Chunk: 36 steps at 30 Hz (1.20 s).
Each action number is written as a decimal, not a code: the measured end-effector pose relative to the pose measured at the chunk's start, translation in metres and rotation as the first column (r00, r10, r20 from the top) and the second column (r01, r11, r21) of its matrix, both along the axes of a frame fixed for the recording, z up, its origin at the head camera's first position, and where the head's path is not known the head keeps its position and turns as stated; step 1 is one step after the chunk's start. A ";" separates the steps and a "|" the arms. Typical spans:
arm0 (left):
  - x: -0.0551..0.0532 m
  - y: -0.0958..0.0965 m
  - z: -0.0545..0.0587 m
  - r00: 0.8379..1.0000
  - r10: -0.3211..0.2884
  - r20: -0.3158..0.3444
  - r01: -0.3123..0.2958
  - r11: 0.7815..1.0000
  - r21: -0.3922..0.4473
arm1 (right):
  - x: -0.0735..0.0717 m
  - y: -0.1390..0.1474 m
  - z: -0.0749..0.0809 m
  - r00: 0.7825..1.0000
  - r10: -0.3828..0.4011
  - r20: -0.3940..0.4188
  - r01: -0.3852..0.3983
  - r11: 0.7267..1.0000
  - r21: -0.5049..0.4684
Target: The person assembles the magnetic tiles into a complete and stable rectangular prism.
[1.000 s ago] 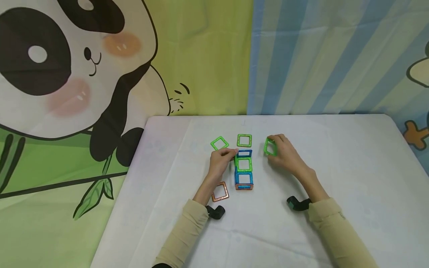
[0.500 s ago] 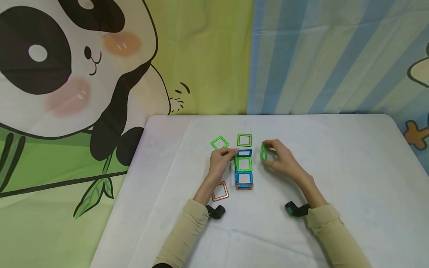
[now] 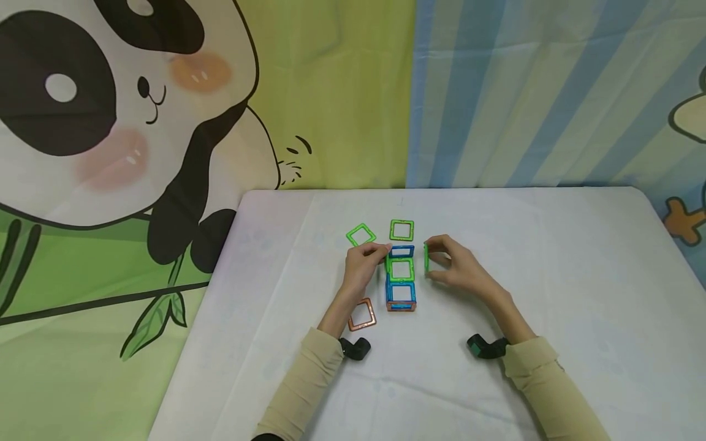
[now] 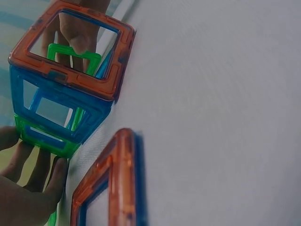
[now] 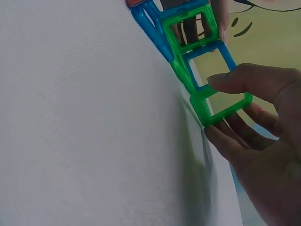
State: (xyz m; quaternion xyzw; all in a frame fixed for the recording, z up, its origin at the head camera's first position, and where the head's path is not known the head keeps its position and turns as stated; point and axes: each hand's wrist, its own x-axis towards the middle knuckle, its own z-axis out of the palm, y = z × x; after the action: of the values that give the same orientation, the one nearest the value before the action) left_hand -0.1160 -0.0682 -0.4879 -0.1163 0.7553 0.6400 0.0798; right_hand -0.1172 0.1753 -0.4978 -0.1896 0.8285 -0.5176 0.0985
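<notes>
Frame-shaped magnetic tiles form a small row mid-table. Its near end is a cube of blue tiles (image 3: 391, 283) with an orange tile (image 4: 70, 83) facing the wearer. Beyond it lies a flat green tile (image 3: 401, 280), with a green tile upright along its left and a blue tile (image 3: 402, 247) upright at the far end. My left hand (image 3: 361, 266) holds that left green tile, fingertips near its far corner. My right hand (image 3: 460, 263) pinches another green tile (image 3: 426, 258) by opposite edges, thumb against fingers. That tile stands upright, a short gap right of the row.
Loose tiles lie on the white tabletop (image 3: 551, 257): a green one (image 3: 402, 239) beyond the row, a tilted green one (image 3: 353, 229) at far left, and an orange one (image 3: 363, 328) beside the left forearm. A printed cloth (image 3: 342, 92) hangs behind.
My right hand has brought its green tile leftward and slightly nearer the wearer, turning it edge-on to the head view. The left hand and the row have stayed put.
</notes>
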 end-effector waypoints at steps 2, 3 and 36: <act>0.000 0.000 0.000 1.000 -0.001 0.001 0.001 1.000 0.004 | 0.000 -0.001 -0.001 1.000 0.014 0.019 -0.013 1.000 -0.016; 0.000 0.000 0.000 1.000 -0.002 0.002 0.002 1.000 0.006 | 0.000 -0.002 -0.001 0.999 0.019 0.029 -0.018 1.000 -0.023; 0.000 0.000 0.001 1.000 -0.006 0.005 0.006 1.000 0.019 | 0.004 -0.021 -0.003 0.997 0.049 0.055 -0.044 0.995 -0.086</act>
State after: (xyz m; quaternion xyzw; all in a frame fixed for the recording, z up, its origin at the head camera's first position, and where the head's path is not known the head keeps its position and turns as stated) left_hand -0.1164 -0.0678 -0.4869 -0.1152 0.7494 0.6465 0.0848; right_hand -0.1132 0.1540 -0.5012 -0.1982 0.7980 -0.5551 0.1259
